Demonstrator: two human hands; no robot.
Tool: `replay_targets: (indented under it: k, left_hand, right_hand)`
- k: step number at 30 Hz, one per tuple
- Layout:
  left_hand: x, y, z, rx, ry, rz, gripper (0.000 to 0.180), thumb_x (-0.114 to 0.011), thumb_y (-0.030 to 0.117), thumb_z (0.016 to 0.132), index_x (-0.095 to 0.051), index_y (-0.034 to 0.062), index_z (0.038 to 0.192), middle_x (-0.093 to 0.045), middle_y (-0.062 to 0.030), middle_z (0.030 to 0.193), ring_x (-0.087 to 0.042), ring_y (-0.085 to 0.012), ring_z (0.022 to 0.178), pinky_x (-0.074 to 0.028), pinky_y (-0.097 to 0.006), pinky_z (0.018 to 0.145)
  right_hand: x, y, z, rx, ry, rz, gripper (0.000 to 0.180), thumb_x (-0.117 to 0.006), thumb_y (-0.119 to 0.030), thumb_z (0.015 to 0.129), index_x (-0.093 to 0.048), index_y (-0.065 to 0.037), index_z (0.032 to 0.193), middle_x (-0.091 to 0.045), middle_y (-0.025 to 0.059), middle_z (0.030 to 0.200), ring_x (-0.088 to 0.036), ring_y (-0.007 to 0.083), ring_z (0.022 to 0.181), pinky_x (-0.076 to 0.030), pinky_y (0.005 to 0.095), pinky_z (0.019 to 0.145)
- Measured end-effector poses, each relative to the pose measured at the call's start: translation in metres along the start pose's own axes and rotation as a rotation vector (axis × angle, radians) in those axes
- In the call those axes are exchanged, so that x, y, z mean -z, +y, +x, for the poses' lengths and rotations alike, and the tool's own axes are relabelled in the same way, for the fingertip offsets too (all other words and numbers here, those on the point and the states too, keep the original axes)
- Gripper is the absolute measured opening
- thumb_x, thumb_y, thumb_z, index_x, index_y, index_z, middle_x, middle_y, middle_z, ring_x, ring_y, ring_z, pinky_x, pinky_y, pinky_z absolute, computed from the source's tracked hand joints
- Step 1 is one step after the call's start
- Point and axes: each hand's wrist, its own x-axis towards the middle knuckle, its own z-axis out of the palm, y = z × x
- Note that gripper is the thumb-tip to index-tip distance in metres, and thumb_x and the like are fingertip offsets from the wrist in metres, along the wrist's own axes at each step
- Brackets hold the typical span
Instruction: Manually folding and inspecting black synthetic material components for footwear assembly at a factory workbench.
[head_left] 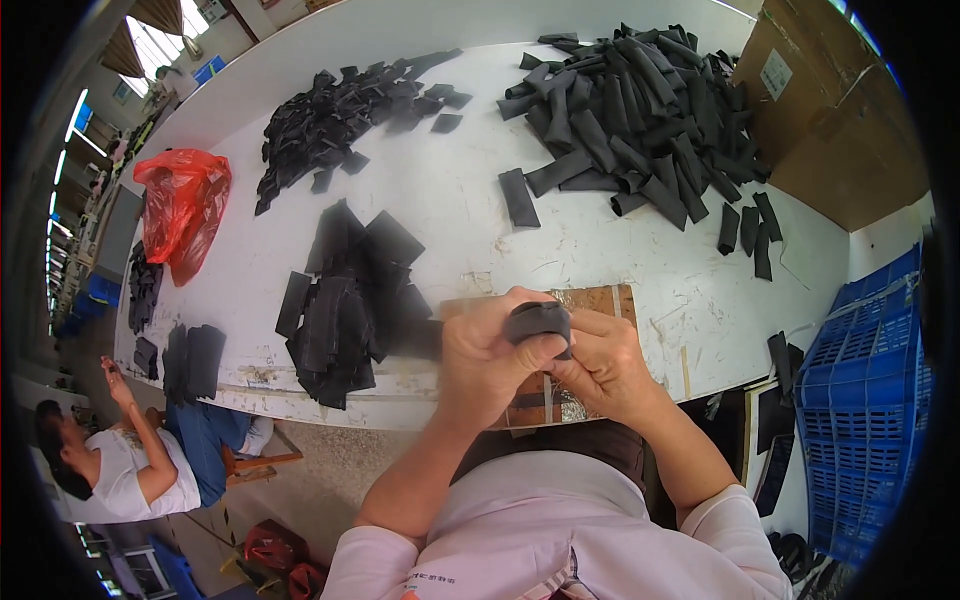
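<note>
At the near edge of the white table (450,190), over a worn wooden board (600,300), both hands are meeting around one dark rubbery piece (540,320). The left hand (483,357) is closing its fingers and thumb over the piece from the left, and the right hand (603,362) is pinching its other end from below, so the piece is sitting up between the two thumbs where the person can look straight down on it. It seems to be curling or folding under that grip, though the exact shape is blurred.

Just to the left, flat black sheets (345,310) are lying in a loose pile within easy reach. Further back, a heap of rolled black tubes (640,110) and a heap of smaller black scraps (345,115) are sitting apart. A red plastic bag (183,205) is slumping at the left end. A blue crate (865,400) and a cardboard box (840,110) are standing to the right; another person (130,460) is sitting lower left.
</note>
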Motion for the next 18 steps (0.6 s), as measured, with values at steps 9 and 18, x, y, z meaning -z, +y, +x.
replay_targets:
  k: [9,18]
  left_hand:
    - [-0.004,0.006,0.003,-0.265,-0.11,0.592,0.01,-0.067,0.0,0.07,-0.057,-0.0016,0.072,-0.059,-0.0071,0.075,-0.054,-0.012,0.07,-0.044,-0.024,0.061]
    - [-0.002,0.0,-0.004,-0.273,-0.026,0.23,0.014,-0.055,0.003,0.082,-0.056,-0.0027,0.094,-0.059,-0.0101,0.084,-0.056,-0.0154,0.074,-0.044,-0.024,0.064]
  right_hand:
    - [-0.014,0.018,-0.01,0.031,-0.007,0.093,0.011,-0.062,-0.011,0.069,-0.053,-0.003,0.071,-0.052,0.0102,0.062,-0.052,0.0276,0.054,-0.043,0.0364,0.047]
    - [-0.009,0.019,-0.007,-0.056,-0.12,-0.013,0.017,-0.065,-0.014,0.067,-0.053,-0.003,0.065,-0.051,0.0094,0.061,-0.053,0.0257,0.054,-0.042,0.0362,0.046]
